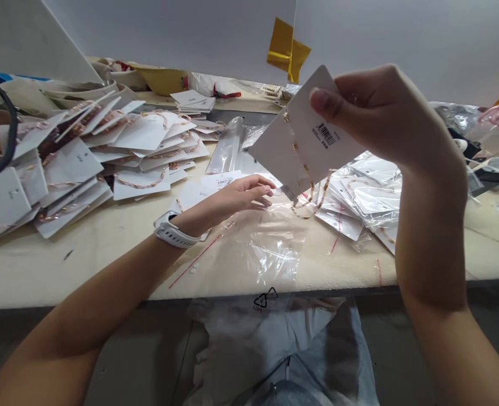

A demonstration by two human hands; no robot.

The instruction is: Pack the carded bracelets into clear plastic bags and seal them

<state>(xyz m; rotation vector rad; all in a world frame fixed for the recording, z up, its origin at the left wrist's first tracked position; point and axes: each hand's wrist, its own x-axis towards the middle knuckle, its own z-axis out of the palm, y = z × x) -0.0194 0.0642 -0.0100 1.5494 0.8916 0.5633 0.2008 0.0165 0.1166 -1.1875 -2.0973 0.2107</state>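
Observation:
My right hand [371,113] grips a white jewelry card [300,127] by its upper right edge, raised and tilted above the table. The card's face shows a barcode label, and a gold beaded chain [306,166] runs along it and dangles below its lower corner. My left hand [243,194], with a white wristband, is stretched out low with fingers apart, holding nothing. Beneath its fingertips lies a clear plastic bag [270,248] that hangs over the table's front edge. Another white card [196,194] is partly hidden behind the left hand.
Piles of carded bracelets [143,135] cover the left of the table. Plastic-wrapped cards [371,192] lie to the right. Behind stand a yellow bowl [160,80] and red-handled pliers [228,94]. Yellow tape [281,45] sticks to the back panel. A dark cable [10,118] curves at far left.

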